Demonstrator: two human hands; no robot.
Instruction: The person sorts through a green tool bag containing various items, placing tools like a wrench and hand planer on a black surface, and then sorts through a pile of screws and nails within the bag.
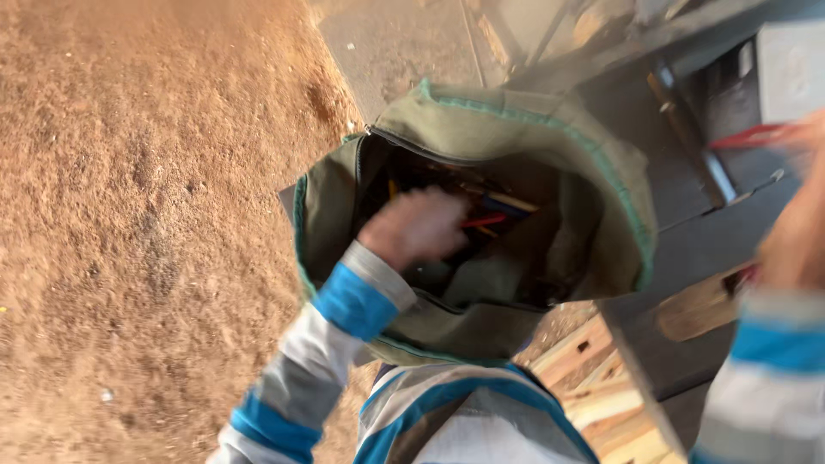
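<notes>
Looking down, we see the sawdust floor (146,215) filling the whole left side, the biggest thing in view, with grey machine parts (687,172) along the right and pale wood boards (593,378) at the lower right. Between them sits our green bag (533,137), its mouth open upward and its teal-edged rim forming a wide ring. Our left hand (415,225) is down inside that mouth, near the left wall, with the blue-and-grey sleeve (344,309) crossing the near rim. Its grip is curled together among the tools (494,210) at the bottom, but whether it is clamped on any one of them we cannot tell, since the fingers are turned away from us.

The tools lie just to the right of this hand and touching it: thin handles, red, yellow and dark, with their long axes running left to right and rising slightly towards the far rim. Our left hand is by far the nearer one. Our right hand (795,232) is well apart, outside the bag at the right edge over the grey surface, badly blurred; something red shows beside it, and we cannot tell how its grip stands.

Open room lies straight up through the mouth; the cloth walls close in on every other side.
</notes>
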